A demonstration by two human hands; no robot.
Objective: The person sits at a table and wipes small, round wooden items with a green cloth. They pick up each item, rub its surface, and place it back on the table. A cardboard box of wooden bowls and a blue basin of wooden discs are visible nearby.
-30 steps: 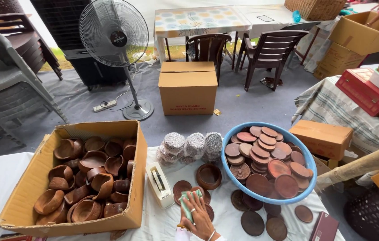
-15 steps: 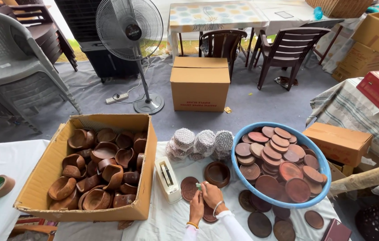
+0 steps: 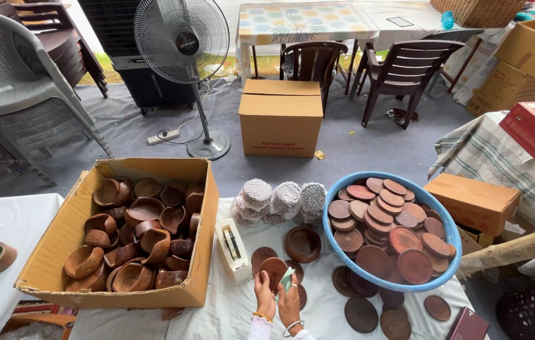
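Hands shifted left since earlier: left hand [image 3: 265,296] grips brown disc [image 3: 274,269], right hand [image 3: 290,300] pinches green tape piece [image 3: 287,277]

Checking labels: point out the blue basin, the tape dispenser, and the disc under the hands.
blue basin [image 3: 332,234], head view, on its left rim.
tape dispenser [image 3: 233,250], head view, on its white top.
brown disc [image 3: 273,269], head view, on its upper face beside the left hand [image 3: 264,295].
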